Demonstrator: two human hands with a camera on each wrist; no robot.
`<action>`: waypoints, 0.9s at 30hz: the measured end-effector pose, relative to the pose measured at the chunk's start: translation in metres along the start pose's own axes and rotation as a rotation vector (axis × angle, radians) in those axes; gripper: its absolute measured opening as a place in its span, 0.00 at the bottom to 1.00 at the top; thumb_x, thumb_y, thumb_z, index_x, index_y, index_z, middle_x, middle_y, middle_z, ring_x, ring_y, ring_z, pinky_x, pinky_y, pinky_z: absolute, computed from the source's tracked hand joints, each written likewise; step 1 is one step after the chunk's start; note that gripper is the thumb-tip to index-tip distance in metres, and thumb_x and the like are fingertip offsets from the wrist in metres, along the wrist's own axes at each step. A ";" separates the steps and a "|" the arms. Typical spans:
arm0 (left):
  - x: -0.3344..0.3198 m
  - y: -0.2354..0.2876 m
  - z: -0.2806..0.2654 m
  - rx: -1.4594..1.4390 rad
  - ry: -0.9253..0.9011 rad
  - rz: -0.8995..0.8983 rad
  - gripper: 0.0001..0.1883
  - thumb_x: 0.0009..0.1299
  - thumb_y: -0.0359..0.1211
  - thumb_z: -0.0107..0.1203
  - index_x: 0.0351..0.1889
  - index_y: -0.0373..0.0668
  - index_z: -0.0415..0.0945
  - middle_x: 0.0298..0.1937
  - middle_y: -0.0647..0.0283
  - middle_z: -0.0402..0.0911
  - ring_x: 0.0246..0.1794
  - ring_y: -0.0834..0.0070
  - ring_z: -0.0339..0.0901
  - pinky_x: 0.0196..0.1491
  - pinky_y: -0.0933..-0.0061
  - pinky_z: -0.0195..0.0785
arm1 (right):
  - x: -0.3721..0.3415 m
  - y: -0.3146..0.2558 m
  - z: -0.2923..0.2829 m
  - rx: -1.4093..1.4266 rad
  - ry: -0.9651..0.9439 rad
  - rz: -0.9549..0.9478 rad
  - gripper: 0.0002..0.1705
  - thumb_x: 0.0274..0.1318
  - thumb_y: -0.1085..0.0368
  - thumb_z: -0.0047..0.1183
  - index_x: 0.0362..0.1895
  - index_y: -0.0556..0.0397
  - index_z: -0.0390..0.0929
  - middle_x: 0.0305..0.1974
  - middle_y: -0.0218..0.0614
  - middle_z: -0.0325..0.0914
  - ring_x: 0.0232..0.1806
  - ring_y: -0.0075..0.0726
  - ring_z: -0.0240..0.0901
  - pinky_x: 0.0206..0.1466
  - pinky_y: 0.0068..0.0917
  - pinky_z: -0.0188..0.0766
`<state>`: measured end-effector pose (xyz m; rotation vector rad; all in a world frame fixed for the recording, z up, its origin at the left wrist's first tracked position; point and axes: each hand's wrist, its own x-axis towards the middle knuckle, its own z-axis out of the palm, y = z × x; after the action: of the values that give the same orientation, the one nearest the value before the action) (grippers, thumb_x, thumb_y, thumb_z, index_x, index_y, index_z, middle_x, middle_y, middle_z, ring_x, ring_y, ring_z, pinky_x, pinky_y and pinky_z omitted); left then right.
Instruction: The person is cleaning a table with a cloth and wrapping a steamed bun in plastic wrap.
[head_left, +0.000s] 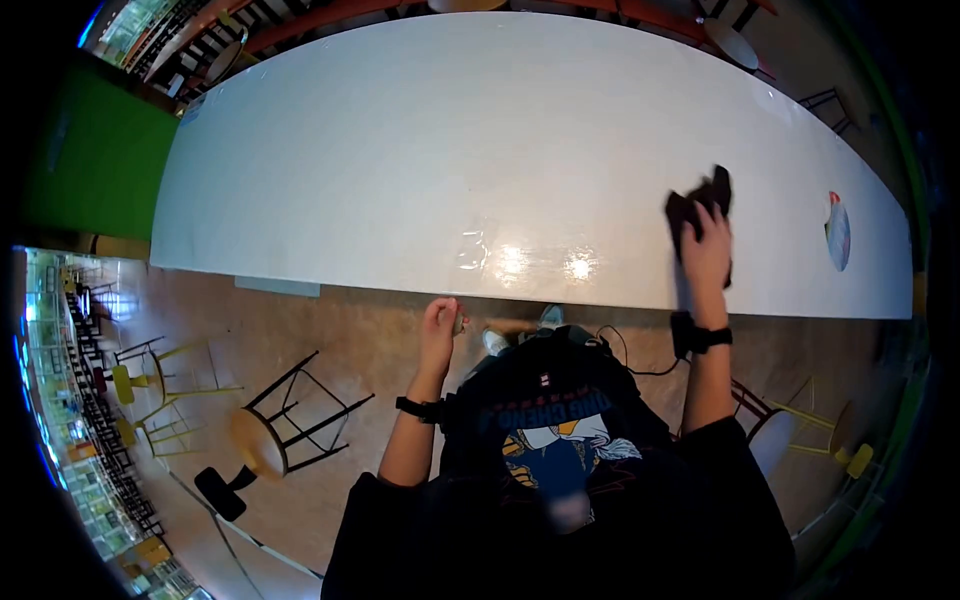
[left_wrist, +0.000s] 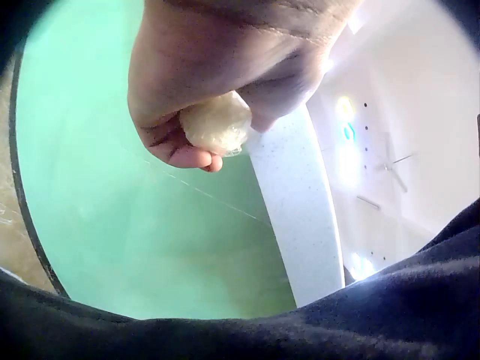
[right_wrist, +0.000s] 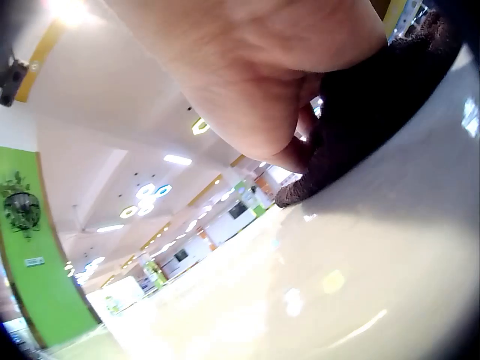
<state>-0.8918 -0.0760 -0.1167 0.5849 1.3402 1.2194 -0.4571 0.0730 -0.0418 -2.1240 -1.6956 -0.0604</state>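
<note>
The left hand (head_left: 438, 328), beside the counter (head_left: 350, 160), curls round a pale lump (left_wrist: 217, 126), apparently wrapped and partly hidden. Lettering (head_left: 565, 402) on the shirt (head_left: 640, 510) is too dim to read; the right hand (head_left: 708, 252) grips a dark cloth (head_left: 682, 211) on the counter, left of an oval sticker (head_left: 838, 236).

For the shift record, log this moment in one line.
right grip: holds dark cloth on white table | left grip: holds pale crinkled item by table's near edge
</note>
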 end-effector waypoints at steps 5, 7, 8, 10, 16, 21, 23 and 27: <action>-0.004 -0.005 -0.005 0.086 0.122 0.108 0.12 0.75 0.39 0.53 0.37 0.40 0.77 0.33 0.65 0.79 0.30 0.80 0.75 0.33 0.79 0.66 | -0.003 -0.083 0.009 0.179 -0.070 -0.124 0.30 0.50 0.62 0.60 0.61 0.45 0.74 0.69 0.50 0.61 0.69 0.66 0.54 0.72 0.51 0.52; -0.010 0.001 -0.007 0.105 0.113 0.154 0.11 0.74 0.38 0.54 0.35 0.40 0.79 0.32 0.66 0.79 0.29 0.81 0.74 0.31 0.80 0.64 | -0.005 -0.109 -0.006 0.302 0.053 -0.118 0.34 0.46 0.66 0.63 0.61 0.46 0.72 0.70 0.49 0.58 0.70 0.62 0.54 0.72 0.49 0.52; -0.014 0.005 -0.007 0.119 0.110 0.198 0.11 0.73 0.36 0.55 0.32 0.39 0.80 0.32 0.67 0.79 0.28 0.83 0.73 0.30 0.81 0.63 | -0.007 -0.119 -0.016 0.305 0.052 -0.117 0.34 0.46 0.66 0.63 0.61 0.46 0.72 0.70 0.49 0.58 0.70 0.62 0.54 0.72 0.49 0.52; -0.026 0.035 0.009 0.169 0.116 0.177 0.12 0.73 0.35 0.55 0.30 0.39 0.80 0.30 0.68 0.78 0.26 0.83 0.73 0.29 0.82 0.61 | -0.016 -0.139 -0.037 0.588 0.127 -0.344 0.29 0.46 0.67 0.62 0.57 0.49 0.74 0.65 0.47 0.66 0.68 0.58 0.58 0.72 0.47 0.54; -0.043 0.101 0.046 0.241 0.120 0.181 0.12 0.71 0.34 0.56 0.26 0.37 0.80 0.24 0.69 0.77 0.22 0.85 0.71 0.24 0.83 0.57 | -0.065 -0.196 -0.044 0.619 -0.587 -0.844 0.36 0.50 0.64 0.60 0.66 0.52 0.66 0.64 0.49 0.65 0.70 0.56 0.55 0.72 0.43 0.56; -0.043 0.131 0.066 0.190 0.154 0.137 0.12 0.70 0.33 0.57 0.26 0.36 0.80 0.21 0.69 0.77 0.20 0.85 0.70 0.25 0.83 0.57 | -0.094 -0.227 -0.041 0.730 -0.576 -0.851 0.36 0.51 0.59 0.63 0.65 0.52 0.68 0.66 0.47 0.64 0.72 0.56 0.51 0.71 0.43 0.56; -0.047 0.145 0.075 0.213 0.110 0.244 0.12 0.69 0.32 0.56 0.25 0.36 0.78 0.23 0.65 0.77 0.19 0.81 0.71 0.22 0.82 0.57 | -0.093 -0.228 -0.039 0.744 -0.525 -0.853 0.34 0.51 0.59 0.63 0.63 0.52 0.69 0.65 0.46 0.65 0.71 0.55 0.54 0.70 0.43 0.59; -0.064 0.190 0.088 0.285 -0.004 0.646 0.12 0.69 0.29 0.52 0.25 0.31 0.75 0.26 0.60 0.74 0.21 0.76 0.71 0.23 0.79 0.61 | -0.084 -0.231 -0.047 0.877 -0.414 -0.804 0.31 0.51 0.61 0.63 0.60 0.54 0.71 0.63 0.44 0.67 0.66 0.53 0.61 0.66 0.42 0.63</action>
<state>-0.8580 -0.0437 0.0969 1.2933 1.3772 1.5381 -0.6852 0.0178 0.0445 -0.7905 -2.1412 0.7784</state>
